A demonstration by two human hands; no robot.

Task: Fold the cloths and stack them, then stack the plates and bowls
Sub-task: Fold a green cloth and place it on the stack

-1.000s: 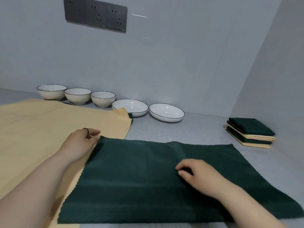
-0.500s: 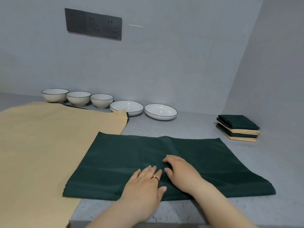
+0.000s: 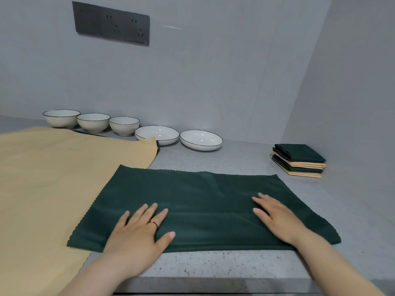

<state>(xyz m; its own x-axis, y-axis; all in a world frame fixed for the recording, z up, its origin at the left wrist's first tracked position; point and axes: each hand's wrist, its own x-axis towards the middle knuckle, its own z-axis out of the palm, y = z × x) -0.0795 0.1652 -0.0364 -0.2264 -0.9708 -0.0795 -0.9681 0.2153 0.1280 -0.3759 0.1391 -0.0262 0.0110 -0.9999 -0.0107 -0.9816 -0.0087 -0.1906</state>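
A dark green cloth (image 3: 198,197), folded into a long rectangle, lies flat on the grey counter in front of me. My left hand (image 3: 141,233) rests flat on its near left part, fingers spread, a ring on one finger. My right hand (image 3: 275,216) presses flat on its near right part. A large yellow cloth (image 3: 47,180) lies unfolded at the left, partly under the green one. A stack of folded green and yellow cloths (image 3: 299,160) sits at the far right. Three white bowls (image 3: 93,122) and two white plates (image 3: 201,139) line the back wall.
The counter's front edge (image 3: 213,283) runs just below my wrists. A grey wall closes the right side behind the folded stack. A dark socket panel (image 3: 111,23) hangs on the back wall above the bowls.
Both hands came together at the cloth's near middle, then slid apart along it, the left hand leftward and the right hand rightward. The cloth lies flatter.
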